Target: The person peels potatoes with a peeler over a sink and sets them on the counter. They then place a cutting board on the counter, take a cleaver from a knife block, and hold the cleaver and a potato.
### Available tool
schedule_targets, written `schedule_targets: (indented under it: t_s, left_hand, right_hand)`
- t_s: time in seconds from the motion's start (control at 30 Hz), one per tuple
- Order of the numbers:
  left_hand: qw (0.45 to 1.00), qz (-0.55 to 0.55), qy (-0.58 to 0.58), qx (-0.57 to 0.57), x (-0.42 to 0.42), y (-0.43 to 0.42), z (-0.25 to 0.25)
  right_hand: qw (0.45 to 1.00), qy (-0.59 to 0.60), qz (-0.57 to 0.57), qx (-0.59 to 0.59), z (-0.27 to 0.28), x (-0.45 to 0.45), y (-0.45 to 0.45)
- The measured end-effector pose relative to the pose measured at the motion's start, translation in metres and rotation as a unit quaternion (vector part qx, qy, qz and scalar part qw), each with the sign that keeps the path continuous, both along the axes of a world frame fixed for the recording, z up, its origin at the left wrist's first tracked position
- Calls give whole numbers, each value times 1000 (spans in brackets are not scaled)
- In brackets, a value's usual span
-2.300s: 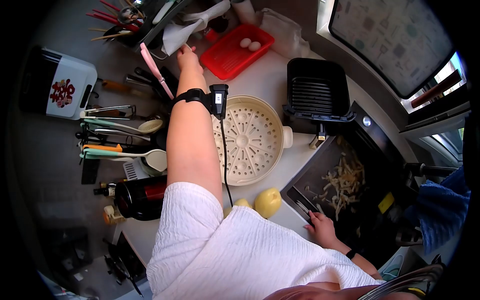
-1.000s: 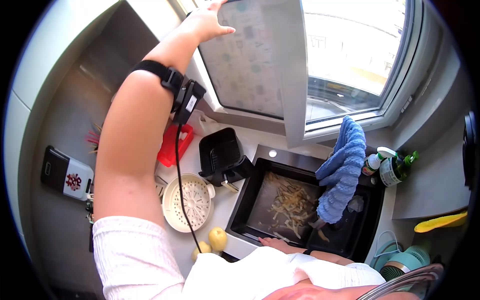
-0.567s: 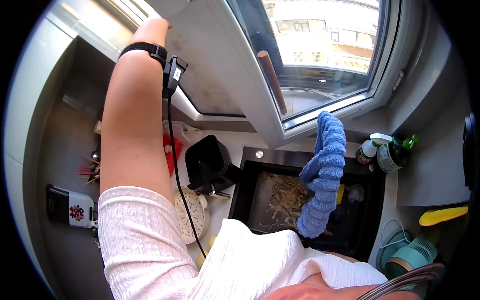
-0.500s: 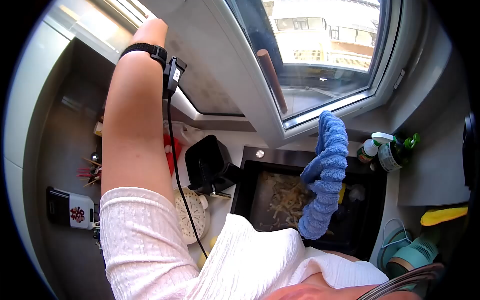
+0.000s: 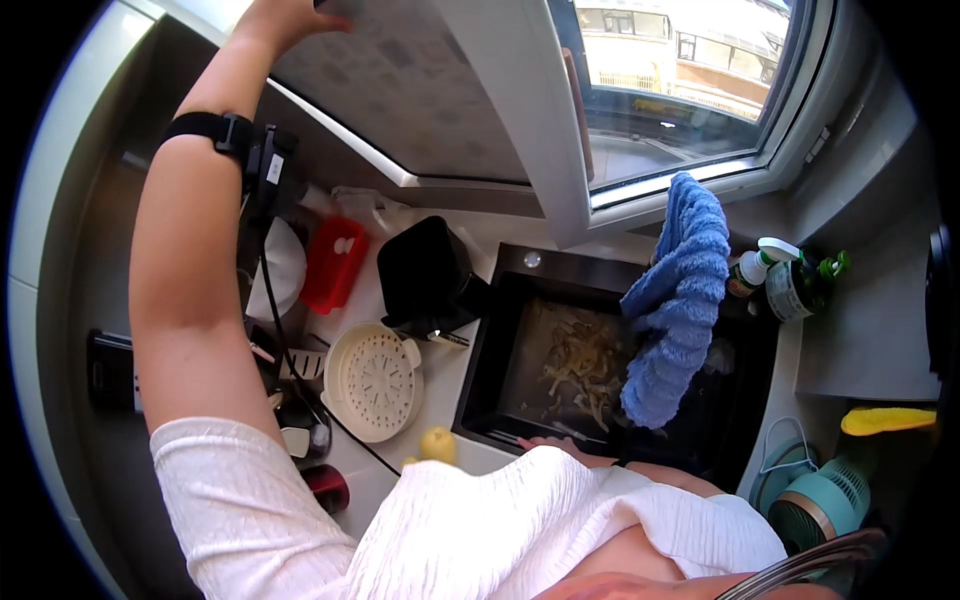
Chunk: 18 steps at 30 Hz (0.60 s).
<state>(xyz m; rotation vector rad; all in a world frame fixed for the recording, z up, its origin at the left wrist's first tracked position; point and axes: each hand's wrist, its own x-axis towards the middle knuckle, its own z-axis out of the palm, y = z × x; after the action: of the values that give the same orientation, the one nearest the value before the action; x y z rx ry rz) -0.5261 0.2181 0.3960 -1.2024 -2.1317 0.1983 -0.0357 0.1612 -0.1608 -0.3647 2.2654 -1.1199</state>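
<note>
My left hand (image 5: 290, 20) is raised at the top left, cut by the view's edge. One digit stretches out to the right beside the tilted window panel (image 5: 400, 95); the other fingers are mostly hidden. My right hand (image 5: 555, 445) rests low at the near edge of the black sink (image 5: 487, 395), partly behind my white top, its visible fingers extended. In the sink lie pale, strip-like food scraps (image 5: 580, 370) in shallow water. A fluffy blue cloth (image 5: 685, 290) hangs over the sink, twisted and long.
Left of the sink are a black bin-like container (image 5: 425, 270), a cream strainer basket (image 5: 370, 385), a red tray (image 5: 333, 265) and a yellow fruit (image 5: 437, 445). Bottles (image 5: 790, 290) stand at the right; a teal fan (image 5: 825, 505) is below them. A black cable (image 5: 275, 320) hangs along my left arm.
My left arm has shifted left, bringing its hand into view and uncovering the red tray and strainer. My right hand now shows at the sink's edge. The whole view has shifted.
</note>
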Motion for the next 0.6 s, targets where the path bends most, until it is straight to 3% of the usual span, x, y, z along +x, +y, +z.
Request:
schedule_targets:
  t_s: [0.23,0.6]
  left_hand:
    - [995,28,-13,-99,23,0,17]
    - [986,125,11,-107,85,-32,50]
  right_hand:
    - [998,-19,13,52,22,-4,1]
    - [998,18,2,64,15,1,-2]
